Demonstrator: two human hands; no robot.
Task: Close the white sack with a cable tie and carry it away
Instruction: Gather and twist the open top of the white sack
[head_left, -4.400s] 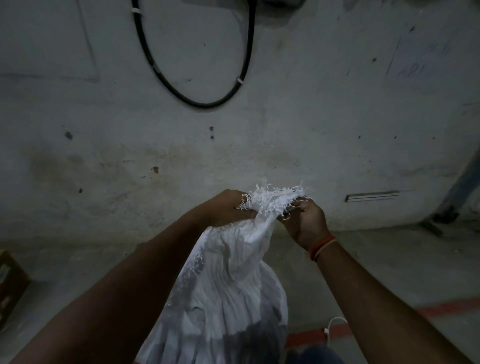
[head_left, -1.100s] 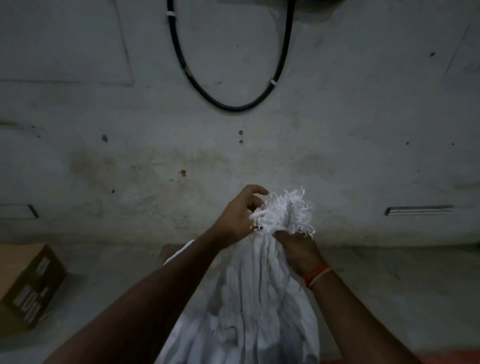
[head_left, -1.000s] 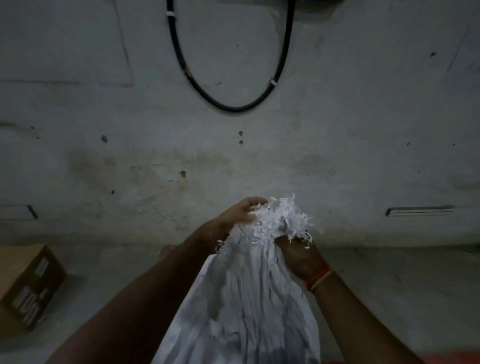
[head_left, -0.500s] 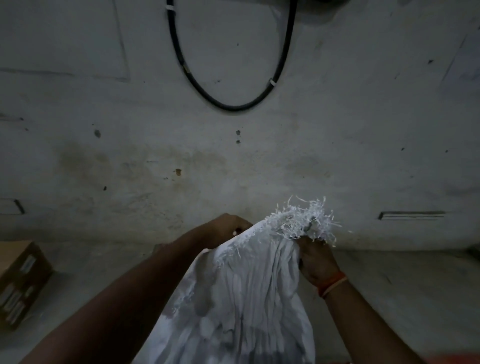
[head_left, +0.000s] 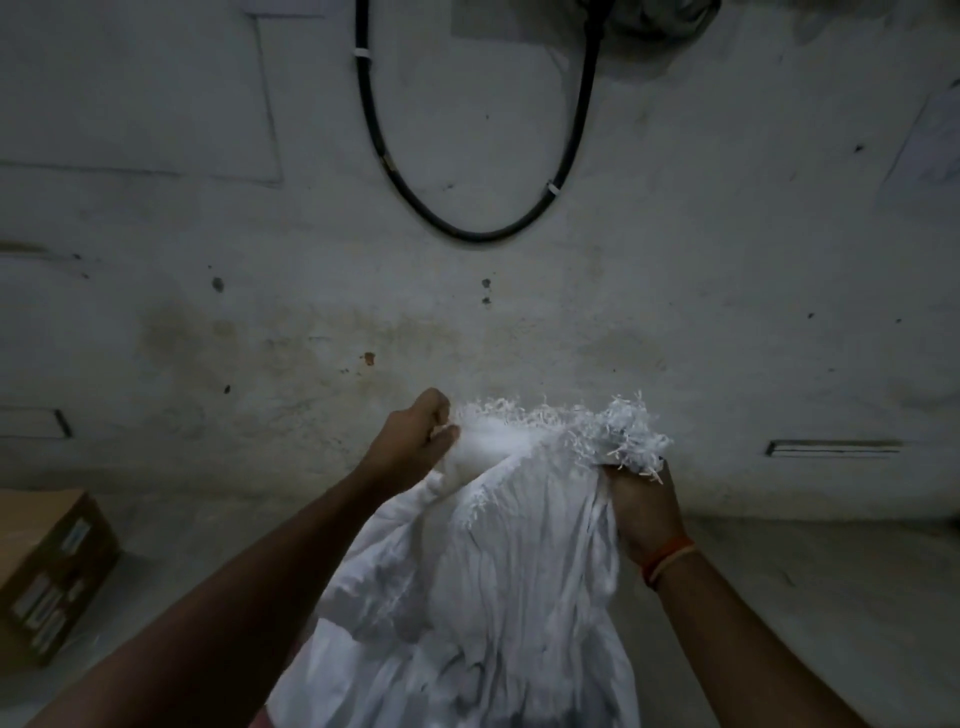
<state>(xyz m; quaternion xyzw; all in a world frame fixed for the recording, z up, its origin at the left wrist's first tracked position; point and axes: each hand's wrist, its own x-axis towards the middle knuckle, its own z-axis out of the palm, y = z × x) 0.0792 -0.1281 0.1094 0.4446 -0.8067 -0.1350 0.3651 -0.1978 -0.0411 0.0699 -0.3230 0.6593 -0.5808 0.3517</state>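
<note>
Head view. Sack (head_left: 498, 582) upright on the floor (head_left: 831, 597), directly below the cable loop (head_left: 478, 228) on the wall (head_left: 675, 312), rising from the bottom edge to its frayed mouth (head_left: 561, 426). Mouth not yet gathered: spread wide between the two hands, no cable tie visible anywhere. Woven white fabric, deeply creased and slack; judged soft and limp in the upper part, likely to slide open again unless pinched hard. Loose threads along the mouth apt to snag or shed. Weight not readable; lower body bulges, contents hidden. Best hold judged just under the fringe, where the cloth bunches into a neck narrow enough for a tie.

Left hand (head_left: 415, 441), left of the mouth: clenched, fingers curled round the left edge of the cloth, pulling it outward. Right hand (head_left: 641, 509), right of the mouth and slightly lower: clenched round a thick bunch of gathered fabric, fringe spilling over the top of the fist; orange band (head_left: 667, 561) at the wrist.

Cardboard box (head_left: 47, 577) on the floor far left of the sack, well apart. Vent slot (head_left: 831, 447) low in the wall, right of the sack.
</note>
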